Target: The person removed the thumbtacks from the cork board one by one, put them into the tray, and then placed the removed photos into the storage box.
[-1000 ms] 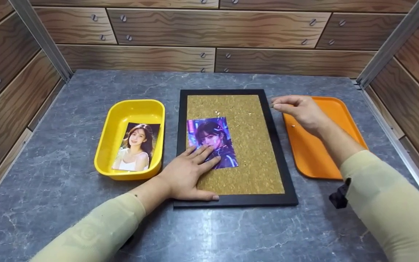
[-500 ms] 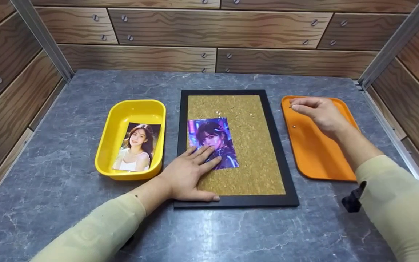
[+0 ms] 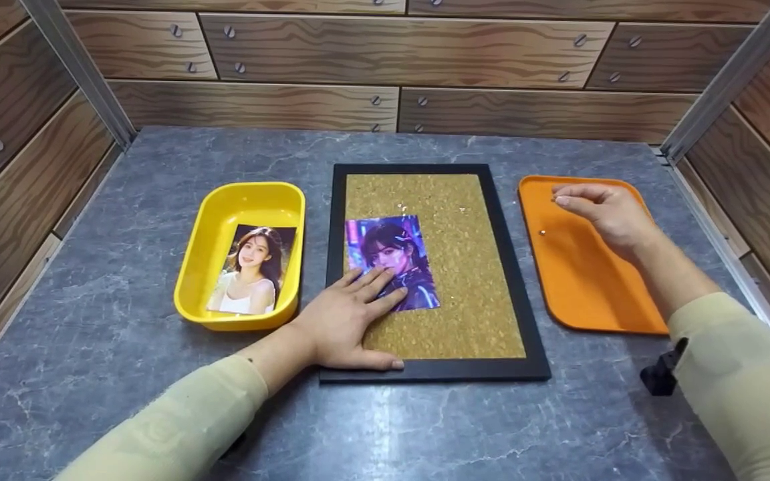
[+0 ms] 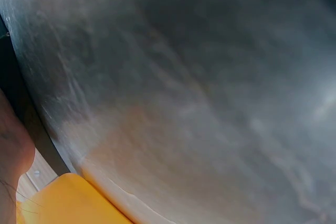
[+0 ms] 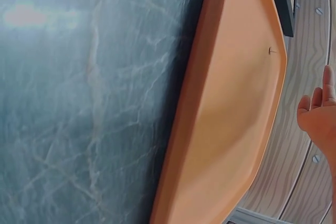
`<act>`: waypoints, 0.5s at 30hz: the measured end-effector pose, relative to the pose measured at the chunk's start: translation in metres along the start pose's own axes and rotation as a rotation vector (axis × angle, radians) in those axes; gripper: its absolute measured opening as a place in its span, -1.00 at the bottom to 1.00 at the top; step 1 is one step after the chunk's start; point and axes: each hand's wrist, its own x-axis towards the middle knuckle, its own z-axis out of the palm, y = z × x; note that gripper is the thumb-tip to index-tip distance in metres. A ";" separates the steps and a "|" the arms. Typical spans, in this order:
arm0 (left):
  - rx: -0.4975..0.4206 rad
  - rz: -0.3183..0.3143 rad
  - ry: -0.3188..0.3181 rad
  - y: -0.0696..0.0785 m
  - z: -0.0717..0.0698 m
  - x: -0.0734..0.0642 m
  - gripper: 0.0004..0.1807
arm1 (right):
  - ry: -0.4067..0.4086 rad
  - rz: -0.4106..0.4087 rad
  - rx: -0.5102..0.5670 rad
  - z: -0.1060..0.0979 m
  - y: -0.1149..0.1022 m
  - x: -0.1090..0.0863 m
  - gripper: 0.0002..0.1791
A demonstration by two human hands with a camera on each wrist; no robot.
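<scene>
My left hand lies flat with spread fingers over the lower part of a purple portrait picture, its thumb on the black frame of the cork board. Over the far part of the orange tray, my right hand pinches a tiny thumbtack between thumb and forefinger. Another thumbtack lies on the tray; the right wrist view shows this tack with its pin sticking out sideways. Small shiny spots dot the cork above the picture.
Left of the board stands a yellow bin with a photo of a person in white leaning inside. Wood-patterned walls and metal posts enclose the grey marbled table at the back and sides.
My right hand has moved right, from beside the board's right edge to over the orange tray, fingertips still pinched. The left hand and the picture have stayed put.
</scene>
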 end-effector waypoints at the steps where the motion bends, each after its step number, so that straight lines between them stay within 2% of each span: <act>1: 0.000 0.000 -0.001 0.000 0.000 0.000 0.20 | 0.001 -0.002 0.001 -0.001 0.001 0.000 -0.67; 10: 0.018 0.009 0.008 0.000 -0.001 0.000 0.20 | 0.016 0.018 0.021 -0.006 0.010 -0.004 -0.80; 15: 0.015 0.001 -0.001 0.001 -0.001 0.000 0.21 | 0.030 0.012 0.060 -0.008 0.013 -0.008 -0.79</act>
